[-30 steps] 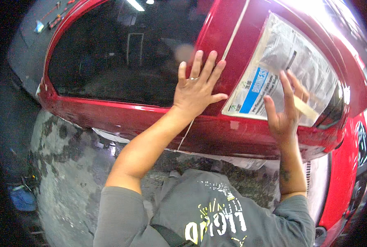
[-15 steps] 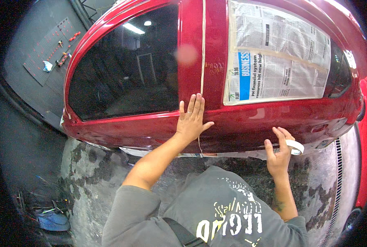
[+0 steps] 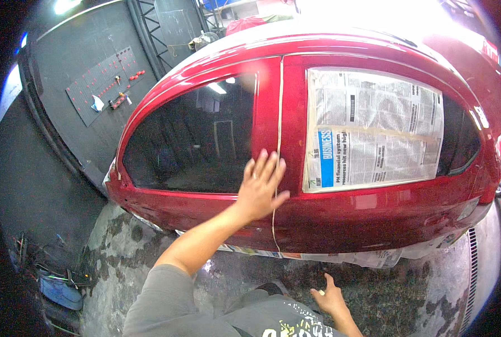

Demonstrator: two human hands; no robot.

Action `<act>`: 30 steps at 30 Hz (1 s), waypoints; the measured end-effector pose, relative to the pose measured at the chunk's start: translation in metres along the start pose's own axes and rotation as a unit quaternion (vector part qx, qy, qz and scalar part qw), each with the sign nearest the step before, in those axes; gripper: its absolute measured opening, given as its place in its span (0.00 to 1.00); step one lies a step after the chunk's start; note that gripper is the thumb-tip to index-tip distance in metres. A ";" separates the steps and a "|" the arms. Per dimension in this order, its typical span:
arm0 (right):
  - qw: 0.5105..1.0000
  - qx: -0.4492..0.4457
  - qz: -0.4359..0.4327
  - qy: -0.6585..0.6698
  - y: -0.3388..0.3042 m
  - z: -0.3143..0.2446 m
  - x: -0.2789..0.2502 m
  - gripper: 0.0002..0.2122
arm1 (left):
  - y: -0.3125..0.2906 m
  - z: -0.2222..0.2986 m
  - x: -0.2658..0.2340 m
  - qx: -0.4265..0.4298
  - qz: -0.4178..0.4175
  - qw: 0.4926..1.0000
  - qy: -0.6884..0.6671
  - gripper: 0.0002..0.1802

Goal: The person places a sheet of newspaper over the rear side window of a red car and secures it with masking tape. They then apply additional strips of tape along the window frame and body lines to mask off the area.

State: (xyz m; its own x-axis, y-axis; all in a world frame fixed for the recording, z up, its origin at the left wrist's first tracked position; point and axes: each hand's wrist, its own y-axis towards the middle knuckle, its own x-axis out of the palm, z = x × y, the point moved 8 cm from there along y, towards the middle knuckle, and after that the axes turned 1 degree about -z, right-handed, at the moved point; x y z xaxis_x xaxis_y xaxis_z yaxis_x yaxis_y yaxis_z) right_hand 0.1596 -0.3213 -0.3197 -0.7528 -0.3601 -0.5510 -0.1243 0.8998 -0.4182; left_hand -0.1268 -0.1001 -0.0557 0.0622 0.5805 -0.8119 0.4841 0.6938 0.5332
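Observation:
My left hand [image 3: 263, 186] is open, its fingers spread against the red car's side [image 3: 374, 216], over the post between the two windows. A narrow strip of masking tape [image 3: 281, 106] runs down the door seam from the roofline, passes beside my fingers and hangs loose at its lower end. Low down, away from the car, my right hand [image 3: 333, 299] has its index finger raised and its thumb out. A pale bit of what looks like the masking tape roll [image 3: 321, 292] shows between them; most of it is hidden.
Newspaper [image 3: 379, 151] taped at its edges covers the rear window, while the front window [image 3: 194, 146] is bare dark glass. More paper [image 3: 374, 258] lines the car's lower edge. A pegboard [image 3: 101, 90] hangs on the dark wall. A floor drain grate [image 3: 470, 275] runs at right.
The view has tilted up, showing more of the roof. My left hand stays at the tape strip, its fingers more spread. My right hand has dropped away from the car, and the roll is now mostly hidden.

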 end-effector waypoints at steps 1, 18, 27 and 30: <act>0.999 0.028 -0.009 -0.014 -0.003 0.007 -0.002 0.48 | 0.024 -0.018 -0.015 -0.031 0.044 0.999 0.004 0.55; 0.810 -0.331 0.211 0.436 0.054 -0.236 -0.138 0.34 | 0.178 -0.139 -0.113 -0.012 0.309 0.940 -0.145 0.40; 0.809 -0.400 0.408 0.139 0.065 -0.409 -0.180 0.12 | 0.111 -0.113 -0.112 0.111 0.238 0.840 -0.474 0.12; 0.798 -0.402 0.420 0.159 0.068 -0.420 -0.178 0.13 | 0.116 -0.117 -0.117 0.130 0.250 0.824 -0.491 0.12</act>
State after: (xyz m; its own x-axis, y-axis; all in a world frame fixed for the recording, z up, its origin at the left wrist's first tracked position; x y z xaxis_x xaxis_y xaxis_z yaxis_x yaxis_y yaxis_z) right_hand 0.0141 -0.0924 0.0531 -0.8989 0.4192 -0.1276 0.2329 0.7039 0.6710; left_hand -0.1799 -0.0378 0.1283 0.9253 0.0523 -0.3755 0.3467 0.2839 0.8940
